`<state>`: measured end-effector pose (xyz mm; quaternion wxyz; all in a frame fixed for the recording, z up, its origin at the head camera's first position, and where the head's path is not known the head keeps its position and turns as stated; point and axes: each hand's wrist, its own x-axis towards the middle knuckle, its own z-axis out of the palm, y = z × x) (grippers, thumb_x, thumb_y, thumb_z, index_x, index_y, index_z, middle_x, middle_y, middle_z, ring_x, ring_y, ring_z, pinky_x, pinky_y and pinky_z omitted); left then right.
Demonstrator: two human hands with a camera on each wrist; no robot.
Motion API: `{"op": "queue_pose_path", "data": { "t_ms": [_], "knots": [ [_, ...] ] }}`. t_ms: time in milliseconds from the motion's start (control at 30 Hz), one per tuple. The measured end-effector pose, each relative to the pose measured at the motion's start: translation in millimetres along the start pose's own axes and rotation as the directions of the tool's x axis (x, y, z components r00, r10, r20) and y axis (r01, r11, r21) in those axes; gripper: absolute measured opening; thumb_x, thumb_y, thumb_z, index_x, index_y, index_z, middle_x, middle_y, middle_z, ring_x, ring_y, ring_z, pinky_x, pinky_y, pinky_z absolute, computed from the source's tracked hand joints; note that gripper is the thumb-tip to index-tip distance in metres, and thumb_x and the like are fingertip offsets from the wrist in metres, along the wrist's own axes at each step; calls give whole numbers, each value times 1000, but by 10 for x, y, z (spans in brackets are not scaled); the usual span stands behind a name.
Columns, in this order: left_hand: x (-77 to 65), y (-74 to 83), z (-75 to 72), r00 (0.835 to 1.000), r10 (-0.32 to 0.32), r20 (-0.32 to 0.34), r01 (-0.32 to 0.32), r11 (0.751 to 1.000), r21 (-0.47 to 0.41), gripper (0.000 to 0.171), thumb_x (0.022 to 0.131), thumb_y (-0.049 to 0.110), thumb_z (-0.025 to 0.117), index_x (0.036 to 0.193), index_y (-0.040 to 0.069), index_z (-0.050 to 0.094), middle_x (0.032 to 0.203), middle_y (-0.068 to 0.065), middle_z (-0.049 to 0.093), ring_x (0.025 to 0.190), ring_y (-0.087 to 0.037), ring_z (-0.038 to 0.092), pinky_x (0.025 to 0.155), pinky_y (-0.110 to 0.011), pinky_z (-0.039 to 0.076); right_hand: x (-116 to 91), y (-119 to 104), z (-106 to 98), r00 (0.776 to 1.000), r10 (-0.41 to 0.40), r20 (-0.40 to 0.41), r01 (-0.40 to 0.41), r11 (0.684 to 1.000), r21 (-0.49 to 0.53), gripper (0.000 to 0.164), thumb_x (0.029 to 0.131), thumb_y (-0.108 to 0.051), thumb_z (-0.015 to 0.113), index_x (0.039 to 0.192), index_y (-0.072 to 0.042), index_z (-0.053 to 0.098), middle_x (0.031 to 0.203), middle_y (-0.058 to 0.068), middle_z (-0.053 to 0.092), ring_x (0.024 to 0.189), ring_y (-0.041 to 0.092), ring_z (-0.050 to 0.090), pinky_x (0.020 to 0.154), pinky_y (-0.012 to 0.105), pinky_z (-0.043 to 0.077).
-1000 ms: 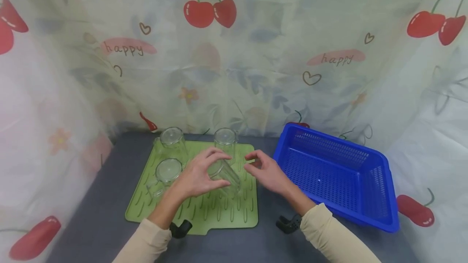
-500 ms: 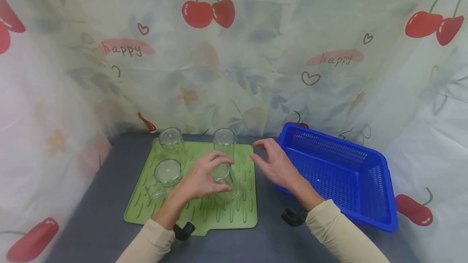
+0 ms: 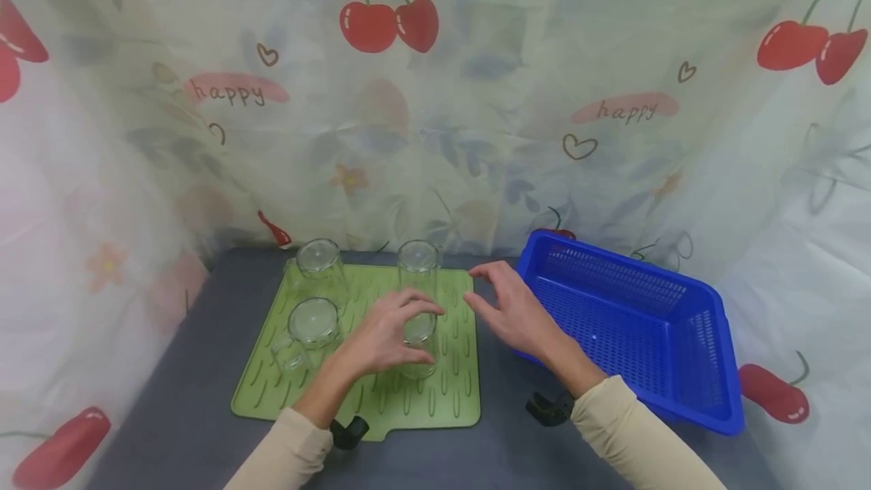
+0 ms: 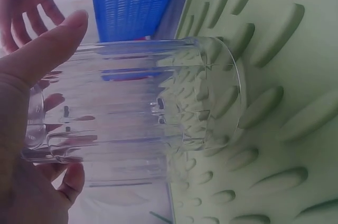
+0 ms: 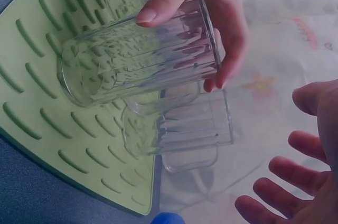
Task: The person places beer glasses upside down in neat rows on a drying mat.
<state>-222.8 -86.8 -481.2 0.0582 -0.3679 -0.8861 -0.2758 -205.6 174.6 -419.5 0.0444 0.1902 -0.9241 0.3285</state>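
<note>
A clear glass mug [image 3: 420,333] stands upside down on the green ridged drying mat [image 3: 408,408]. Around its upper end, near the base, my left hand [image 3: 388,333] grips it with thumb and fingers on opposite sides. In the left wrist view the glass mug [image 4: 121,102] has its rim right at the mat's ridges. My right hand [image 3: 513,310] is raised between the mat's right edge and the blue basket, fingers loosely spread, nothing in it. Three more upturned glass mugs are on the mat: back left [image 3: 320,271], front left [image 3: 314,324] and back right [image 3: 418,267].
A blue perforated plastic basket [image 3: 626,392] sits at the right on the dark grey tabletop [image 3: 497,445]. Cherry-printed curtain [image 3: 422,127] closes off the back and both sides, close behind the rear mugs.
The mug in my left hand has gone from tilted to upright, upside down on the mat. My right hand has moved away from it, rightward toward the basket.
</note>
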Motion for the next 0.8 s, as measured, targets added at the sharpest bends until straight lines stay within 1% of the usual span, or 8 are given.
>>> {"op": "queue_pose_path", "data": {
  "t_ms": [200, 333, 533, 600, 667, 733, 800],
  "knots": [
    [22, 26, 9, 998, -38, 41, 36, 999, 32, 74, 70, 48, 92, 136, 36, 61, 140, 8, 56, 126, -23, 54, 106, -48, 47, -27, 11, 2, 1000, 7, 11, -7, 1000, -3, 49, 104, -46, 55, 141, -13, 53, 138, 9, 56, 126, 26, 57, 100, 49, 52],
    [29, 41, -3, 997, -59, 52, 57, 997, 42, 75, 69, 51, 92, 136, 37, 61, 141, 9, 56, 124, -23, 51, 103, -46, 47, -23, 5, 1, 1000, 11, 30, -11, 1000, 9, 51, 104, -50, 53, 141, -14, 53, 139, 8, 55, 129, 27, 56, 102, 50, 51],
    [27, 72, -62, 997, -51, 57, 47, 996, 75, 79, 67, 56, 91, 137, 36, 61, 143, 7, 54, 123, -21, 47, 101, -44, 47, -10, -28, -14, 998, 30, 55, -33, 998, 50, 54, 104, -55, 49, 143, -18, 51, 141, 6, 53, 131, 27, 54, 102, 50, 50],
    [28, 90, -95, 998, -40, 51, 36, 996, 79, 80, 67, 56, 91, 138, 34, 61, 144, 6, 53, 124, -22, 47, 101, -45, 47, -10, -35, -21, 998, 36, 56, -39, 997, 61, 54, 104, -55, 49, 143, -18, 51, 141, 6, 53, 131, 26, 54, 102, 50, 50],
    [34, 112, -135, 999, -26, 36, 24, 998, 63, 80, 68, 54, 92, 138, 33, 61, 145, 3, 53, 123, -23, 47, 100, -47, 46, -9, -38, -28, 998, 34, 53, -37, 997, 61, 53, 104, -55, 48, 142, -18, 52, 141, 6, 53, 131, 27, 54, 102, 50, 50],
    [53, 139, -189, 1000, -17, 14, 17, 999, 41, 78, 71, 53, 90, 140, 32, 60, 145, 3, 52, 122, -23, 46, 100, -46, 46, -7, -38, -36, 999, 32, 43, -35, 998, 55, 52, 104, -54, 49, 142, -17, 52, 141, 7, 53, 131, 28, 54, 103, 51, 50],
    [87, 168, -255, 1000, -4, -22, 5, 1000, 18, 75, 75, 53, 88, 141, 30, 60, 145, 2, 52, 122, -23, 45, 99, -47, 46, -3, -39, -48, 999, 29, 30, -31, 999, 41, 51, 105, -53, 49, 141, -17, 53, 141, 8, 54, 131, 28, 54, 104, 51, 49]
  ]
}}
